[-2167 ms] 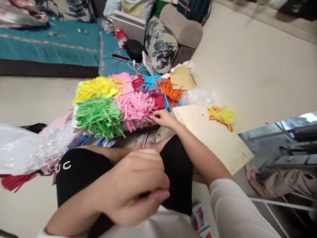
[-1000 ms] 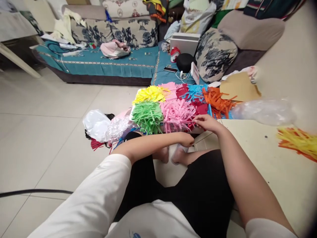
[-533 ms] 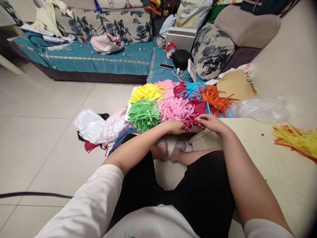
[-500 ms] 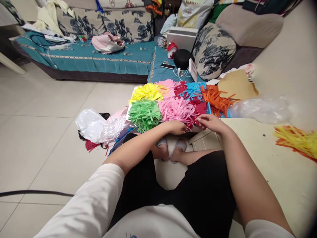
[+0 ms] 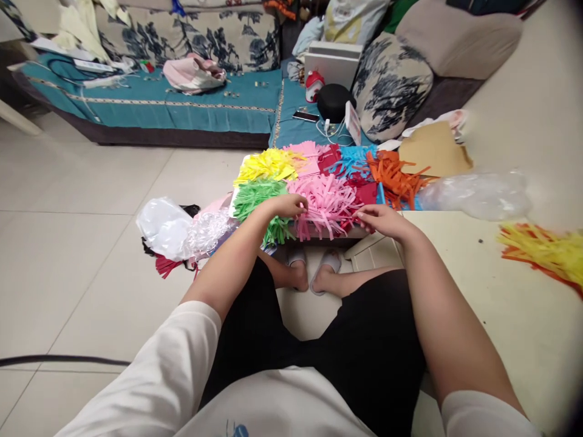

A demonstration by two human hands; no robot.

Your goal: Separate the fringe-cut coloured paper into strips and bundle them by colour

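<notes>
Fringed paper bundles cover a low surface before me. My left hand [image 5: 290,206] is between the green bundle [image 5: 255,195] and the pink bundle [image 5: 328,197], its fingers curled at the pink strips; whether they grip any is too small to tell. My right hand [image 5: 378,220] is at the right edge of the pink bundle, thumb and fingers apart, near the dark red paper [image 5: 365,193]. Behind lie a yellow bundle [image 5: 268,165], pale pink paper [image 5: 304,159], a blue bundle [image 5: 353,161] and an orange bundle [image 5: 395,177].
A cream table [image 5: 460,255] stands at my right, with a yellow and orange bundle [image 5: 546,249] on it. Clear plastic [image 5: 478,194] and brown paper [image 5: 435,149] lie beyond. White plastic bags [image 5: 166,227] are on the left. A teal-covered sofa [image 5: 150,103] stands behind.
My left hand has moved left and up, from the front edge of the pink bundle to its left side. The pink strips now spread further toward me. My right hand stays nearly in place.
</notes>
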